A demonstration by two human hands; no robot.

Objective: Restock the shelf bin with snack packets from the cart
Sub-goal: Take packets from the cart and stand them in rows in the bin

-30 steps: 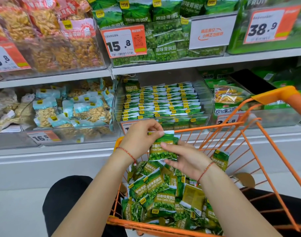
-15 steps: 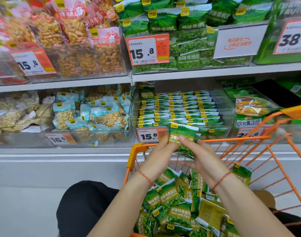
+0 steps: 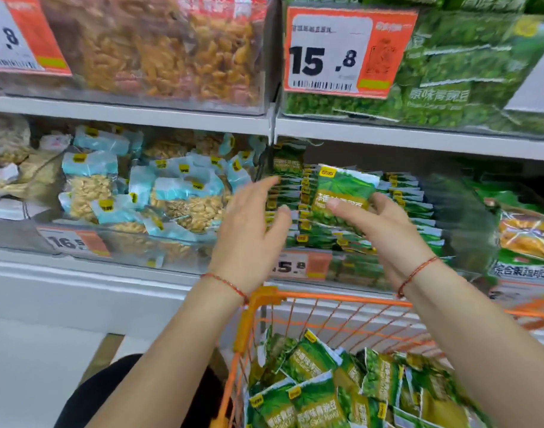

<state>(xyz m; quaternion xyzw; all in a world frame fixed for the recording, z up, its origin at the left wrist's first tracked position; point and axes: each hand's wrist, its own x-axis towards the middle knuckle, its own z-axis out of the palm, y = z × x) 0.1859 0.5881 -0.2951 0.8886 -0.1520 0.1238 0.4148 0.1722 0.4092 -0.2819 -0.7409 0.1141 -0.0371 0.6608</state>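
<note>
- Right hand [image 3: 385,230] pinching one green snack packet [image 3: 345,193]: thumb across the front face, fingers behind, grip at the lower edge.
- Packet upright, slightly tilted, yellow logo corner at top; long axis roughly vertical, face toward the camera.
- Left hand [image 3: 249,230] holding nothing, fingers straight and spread, fingertips at the left end of the packet rows; contact with them not clear through the blur.
- Packet held just above and in front of the shelf bin [image 3: 468,230], over the left-centre of the stacked rows [image 3: 412,205] of same green packets.
- Rows standing on edge, running front to back, top edges up; bin looks mostly full, free slot hard to pick out.
- Key relation: bin lies straight ahead and below the held packet, so probable next move is a short push forward and down, packet kept upright to match the rows.
- Right hand nearer the target slot; left hand beside it on the left, well placed to part or steady the rows.
- Judgement: mid-placement, one packet about to go in.
- Orange cart [image 3: 264,301] directly below the forearms, front rim near the shelf edge; a heap of green packets [image 3: 314,393] left in it, so plenty of restocking remaining.
- Price tag 15.8 [image 3: 301,267] on the bin front, partly hidden behind the left wrist.
- Neighbour bin on the left with light-blue nut packets [image 3: 147,193]; not part of the task.
- Risk: packet snagging on row tops or knocking a row over if pushed in at a tilt.
</note>
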